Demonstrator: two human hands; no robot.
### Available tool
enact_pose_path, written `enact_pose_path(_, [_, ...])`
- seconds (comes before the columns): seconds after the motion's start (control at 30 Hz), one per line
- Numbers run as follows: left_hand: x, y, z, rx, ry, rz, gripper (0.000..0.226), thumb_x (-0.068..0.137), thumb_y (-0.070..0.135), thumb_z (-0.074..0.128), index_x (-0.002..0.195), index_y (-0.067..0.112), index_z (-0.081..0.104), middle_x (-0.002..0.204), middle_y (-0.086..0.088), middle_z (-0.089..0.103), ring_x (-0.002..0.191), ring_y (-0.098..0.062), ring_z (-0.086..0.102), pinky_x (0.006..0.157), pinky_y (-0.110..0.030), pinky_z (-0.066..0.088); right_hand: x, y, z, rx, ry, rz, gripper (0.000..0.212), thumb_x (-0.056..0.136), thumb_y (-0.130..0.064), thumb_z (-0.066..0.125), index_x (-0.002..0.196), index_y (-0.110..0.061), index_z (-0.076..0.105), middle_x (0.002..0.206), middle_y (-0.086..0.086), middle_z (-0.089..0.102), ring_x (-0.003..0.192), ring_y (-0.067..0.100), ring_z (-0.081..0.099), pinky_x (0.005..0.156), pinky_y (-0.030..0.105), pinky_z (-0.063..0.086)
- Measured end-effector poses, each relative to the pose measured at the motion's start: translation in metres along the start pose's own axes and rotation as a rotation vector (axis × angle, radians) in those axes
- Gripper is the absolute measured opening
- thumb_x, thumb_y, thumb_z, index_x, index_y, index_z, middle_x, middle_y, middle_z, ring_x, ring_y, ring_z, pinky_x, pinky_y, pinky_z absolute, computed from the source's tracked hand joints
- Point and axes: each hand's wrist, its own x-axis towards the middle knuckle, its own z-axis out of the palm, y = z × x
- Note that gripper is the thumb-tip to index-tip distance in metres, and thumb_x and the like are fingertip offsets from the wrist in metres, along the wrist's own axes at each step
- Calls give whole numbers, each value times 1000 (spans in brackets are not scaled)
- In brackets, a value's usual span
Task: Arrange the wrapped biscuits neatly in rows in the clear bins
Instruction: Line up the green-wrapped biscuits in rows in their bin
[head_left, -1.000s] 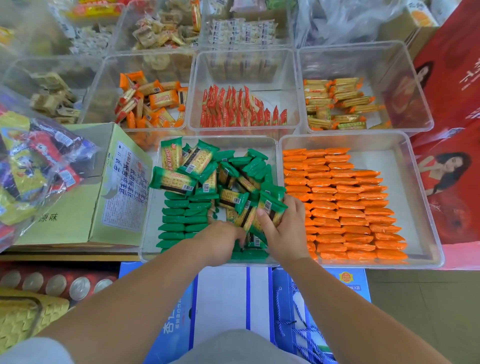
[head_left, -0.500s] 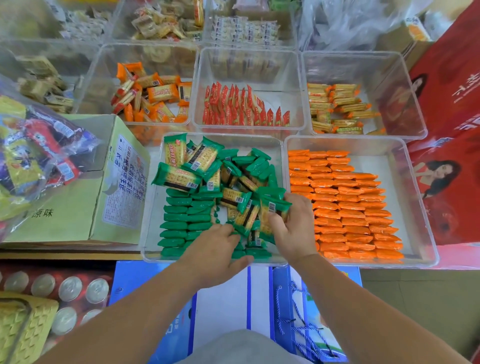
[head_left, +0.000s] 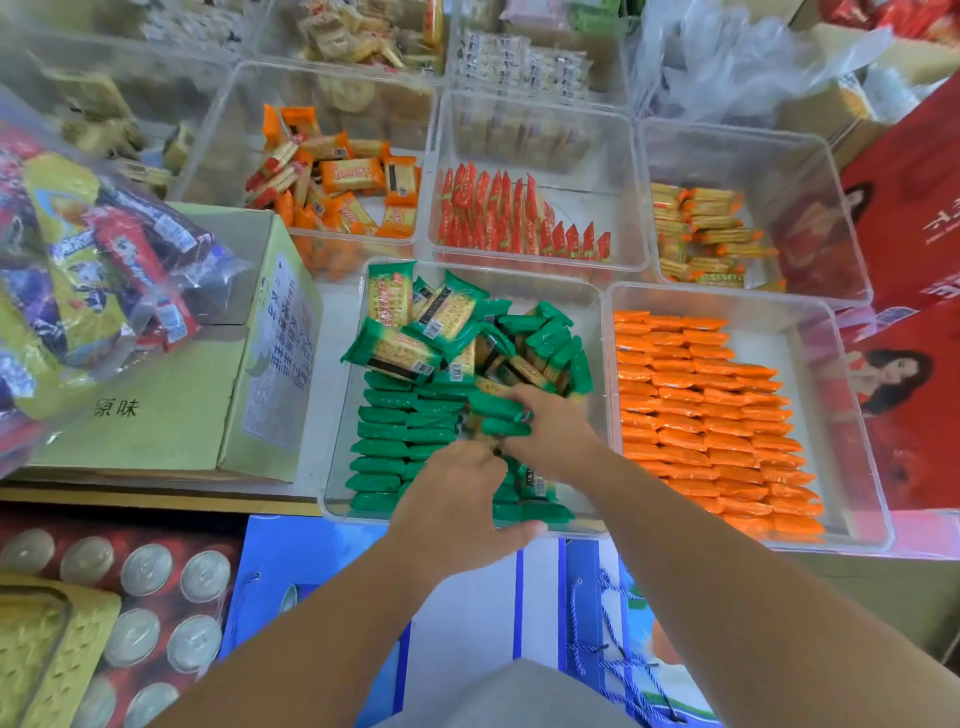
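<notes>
- Right hand (head_left: 550, 434) is curled over a small clutch of green packets (head_left: 501, 415) and clamped on them.
- Left hand (head_left: 457, 499) is close beside it, fingers bent toward the same clutch. Too blurred to tell whether it pinches or only steadies.
- Both hands are inside the green bin (head_left: 332, 483), over its middle. The edge-on rows (head_left: 387, 431) start just left of the left hand, and more show under the right wrist.
- The loose pile (head_left: 441, 332) sits just beyond the fingertips, lying flat and crossed, with a few packets riding up at the bin's far-left corner.
- My read is that roughly half the bin is racked and the step in hand is slotting this clutch in on edge.
- Risk 1: the wrappers look slick, so a multi-packet grip could fan out and drop one flat across the rows.
- Risk 2: the rows stand on edge with nothing bracing their open end, so a push from either palm could domino them.
- Risk 3: the pile overhangs the row ends beyond the hands, and pulling from its base could spill it onto the racked packets.
- Risk 4: the orange bin (head_left: 862, 431), right of the right hand, looks done. A packet flicked over the shared wall would mix colours.
</notes>
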Motion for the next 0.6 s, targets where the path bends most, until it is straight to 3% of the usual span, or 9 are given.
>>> enact_pose_path(0.03, [-1, 1, 0, -13, 112, 0, 63, 74, 72, 59, 94, 12, 62, 101, -3, 56, 98, -24, 52, 92, -39, 48, -1, 0, 2, -63, -67, -8, 48, 81, -24, 75, 125, -33, 59, 114, -6, 66, 104, 19, 63, 84, 30, 51])
enact_pose_path(0.1, [-1, 2, 1, 3, 223, -56, 62, 75, 62, 65, 110, 12, 59, 118, -7, 54, 112, -30, 52, 102, -43, 46, -3, -1, 6, -176, -173, -53, 53, 79, -16, 73, 126, -34, 56, 116, -6, 66, 104, 20, 62, 86, 38, 54])
enact_pose_path(0.17, [0, 2, 3, 35, 176, -117, 77, 79, 61, 59, 137, 12, 50, 144, -8, 47, 137, -30, 41, 118, -47, 33, -5, -1, 6, -264, -247, -99, 69, 76, -10, 71, 137, -32, 49, 121, -3, 66, 107, 23, 62, 87, 44, 55])
enact_pose_path(0.23, [2, 1, 6, 66, 47, -158, 85, 84, 64, 48, 153, 16, 35, 163, -4, 30, 152, -25, 20, 125, -52, 13, -3, -1, 0, -320, -323, -124, 77, 78, -5, 67, 147, -29, 41, 128, 0, 65, 110, 24, 62, 88, 40, 54])
enact_pose_path(0.3, [8, -2, 6, 56, -80, -222, 82, 89, 64, 41, 157, 21, 28, 168, 0, 20, 156, -21, 5, 124, -56, -3, 2, -2, -9, -301, -353, -117, 72, 84, 3, 57, 148, -26, 44, 134, 1, 63, 118, 23, 60, 90, 33, 52])
enact_pose_path(0.37, [11, -3, 7, 45, -142, -259, 78, 92, 62, 38, 158, 23, 28, 166, 2, 24, 156, -19, 2, 122, -59, -6, 9, -4, -15, -305, -282, -85, 64, 86, 8, 50, 144, -21, 53, 135, 4, 63, 123, 24, 58, 95, 32, 51])
enact_pose_path(0.47, [12, -2, 6, 75, -144, -272, 73, 94, 61, 33, 157, 24, 31, 164, 3, 30, 156, -19, 2, 123, -60, -4, 17, -10, -20, -642, -130, -75, 33, 89, -6, 55, 117, -18, 68, 108, 8, 66, 103, 29, 60, 82, 39, 55])
enact_pose_path(0.53, [11, -1, 5, 77, -134, -278, 72, 95, 61, 31, 157, 24, 32, 163, 4, 33, 156, -19, 3, 123, -59, -4, 20, -13, -20, -854, -115, -95, 14, 87, -15, 60, 99, -17, 66, 95, 5, 58, 100, 27, 55, 83, 39, 50])
enact_pose_path(0.6, [12, 0, 4, 85, -139, -287, 73, 94, 62, 28, 157, 25, 31, 162, 4, 34, 156, -19, 3, 121, -58, -7, 24, -10, -17, -987, -117, -190, 20, 85, -21, 64, 104, -18, 67, 101, 2, 60, 106, 25, 50, 93, 41, 42])
